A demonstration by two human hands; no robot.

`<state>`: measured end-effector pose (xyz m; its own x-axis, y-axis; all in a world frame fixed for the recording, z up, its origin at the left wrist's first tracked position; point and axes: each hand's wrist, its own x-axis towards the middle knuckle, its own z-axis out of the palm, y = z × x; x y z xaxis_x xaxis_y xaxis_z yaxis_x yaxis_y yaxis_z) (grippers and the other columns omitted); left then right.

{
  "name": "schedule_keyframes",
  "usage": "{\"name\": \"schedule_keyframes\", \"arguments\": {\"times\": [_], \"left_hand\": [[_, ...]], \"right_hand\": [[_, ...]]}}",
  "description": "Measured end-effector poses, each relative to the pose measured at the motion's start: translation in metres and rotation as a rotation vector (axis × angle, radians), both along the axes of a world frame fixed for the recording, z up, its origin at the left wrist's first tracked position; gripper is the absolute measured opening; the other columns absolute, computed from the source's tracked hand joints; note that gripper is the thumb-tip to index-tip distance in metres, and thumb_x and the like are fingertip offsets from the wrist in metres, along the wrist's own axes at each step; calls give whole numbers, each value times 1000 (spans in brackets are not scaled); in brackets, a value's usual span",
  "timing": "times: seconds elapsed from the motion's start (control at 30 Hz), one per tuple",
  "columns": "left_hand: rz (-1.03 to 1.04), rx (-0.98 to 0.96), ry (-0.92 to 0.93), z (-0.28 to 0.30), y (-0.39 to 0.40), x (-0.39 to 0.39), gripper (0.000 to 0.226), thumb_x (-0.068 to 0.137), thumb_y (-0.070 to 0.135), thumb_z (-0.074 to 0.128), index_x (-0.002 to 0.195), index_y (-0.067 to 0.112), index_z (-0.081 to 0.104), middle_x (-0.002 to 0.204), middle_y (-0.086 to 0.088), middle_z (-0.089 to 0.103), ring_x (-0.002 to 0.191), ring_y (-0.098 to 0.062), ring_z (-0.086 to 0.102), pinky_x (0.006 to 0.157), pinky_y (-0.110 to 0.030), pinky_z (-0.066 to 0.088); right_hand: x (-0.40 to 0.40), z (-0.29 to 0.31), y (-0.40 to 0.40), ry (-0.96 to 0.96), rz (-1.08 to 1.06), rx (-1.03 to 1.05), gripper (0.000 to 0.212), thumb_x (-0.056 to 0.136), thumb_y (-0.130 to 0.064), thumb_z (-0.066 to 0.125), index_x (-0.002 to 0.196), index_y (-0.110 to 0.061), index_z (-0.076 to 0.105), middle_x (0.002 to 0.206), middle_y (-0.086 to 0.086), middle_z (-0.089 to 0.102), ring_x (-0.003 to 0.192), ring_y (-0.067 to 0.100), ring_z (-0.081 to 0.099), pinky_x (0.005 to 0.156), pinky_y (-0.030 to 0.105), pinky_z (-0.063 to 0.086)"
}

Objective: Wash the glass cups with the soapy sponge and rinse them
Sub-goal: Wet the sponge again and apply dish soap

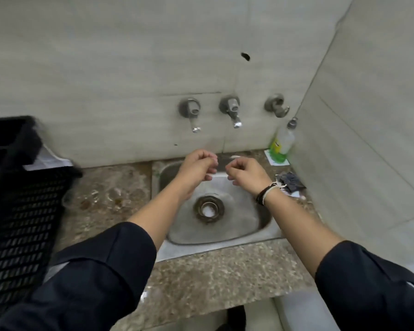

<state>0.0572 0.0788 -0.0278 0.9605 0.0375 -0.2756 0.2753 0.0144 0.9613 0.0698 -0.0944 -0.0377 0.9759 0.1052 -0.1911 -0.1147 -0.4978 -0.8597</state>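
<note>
Since no glass cups and no sponge appear anywhere in view, the washing appears either not started or finished; which, cannot be told. The tiled wall point(105, 68) carries three taps point(232, 111), none visibly running. The speckled stone surface point(213, 275) holds a black crate point(17, 211) at left and a steel sink point(225, 225), with a soap bottle point(283, 142) in the corner. Left hand point(196, 169) and right hand point(245, 174) hover over the basin, fingers curled, gripping nothing visible.
</note>
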Motion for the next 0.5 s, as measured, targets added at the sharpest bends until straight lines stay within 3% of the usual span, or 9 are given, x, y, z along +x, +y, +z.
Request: {"name": "schedule_keyframes", "arguments": {"times": [0.1,0.17,0.23,0.37,0.5], "left_hand": [[-2,26,80,-27,-43,11,11,91,6,63,91,17,66,91,-7,68,73,-19,64,61,-28,47],[2,33,136,-42,-65,16,8,87,10,64,89,18,66,92,-7,69,73,-20,64,62,-30,47],[8,31,182,-55,-81,19,9,87,11,62,87,19,65,91,-6,68,74,-21,63,62,-30,46],[11,41,217,-70,-98,28,10,90,9,61,90,18,66,93,-7,69,77,-22,65,62,-31,47],[-10,78,220,-80,-101,32,11,94,8,59,93,17,65,95,-8,69,77,-21,66,63,-32,48]], "right_hand": [[15,-40,-50,79,-79,-15,13,72,-34,64,75,-23,69,76,6,73,76,26,71,79,51,59],[23,-61,-81,99,-123,-81,8,79,-26,66,79,-19,70,79,5,72,76,23,67,78,39,58],[35,-80,-113,69,-172,-237,9,84,-19,65,90,-17,72,91,7,74,89,26,67,80,31,51],[62,-107,-160,-91,-248,-564,23,86,-15,59,103,-8,71,110,22,66,108,42,59,92,41,47],[84,-125,-186,-8,-204,-755,36,87,-12,61,122,-3,59,124,23,59,118,41,54,97,41,45]]}}
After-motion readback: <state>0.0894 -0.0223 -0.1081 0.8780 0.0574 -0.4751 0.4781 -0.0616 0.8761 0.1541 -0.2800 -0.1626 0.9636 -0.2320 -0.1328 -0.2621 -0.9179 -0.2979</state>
